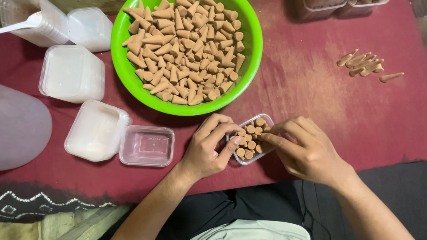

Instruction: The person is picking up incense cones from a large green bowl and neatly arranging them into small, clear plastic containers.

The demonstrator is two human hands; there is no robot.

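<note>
A small clear plastic box (246, 161) sits on the red cloth, packed with several upright brown incense cones (251, 135). My left hand (209, 146) grips the box's left side, thumb at its edge. From the right, my right hand (302, 149) reaches in, its fingers touching the cones in the box. Just behind them stands a big green bowl (119, 26) heaped with loose brown cones (187, 49).
An empty clear box (147, 146) and stacks of white lidded boxes (95, 131) (71, 73) lie at left. A pale round lid-like object (20, 126) is at far left. A few loose cones (362, 62) rest at right. More containers (338, 5) are at the back.
</note>
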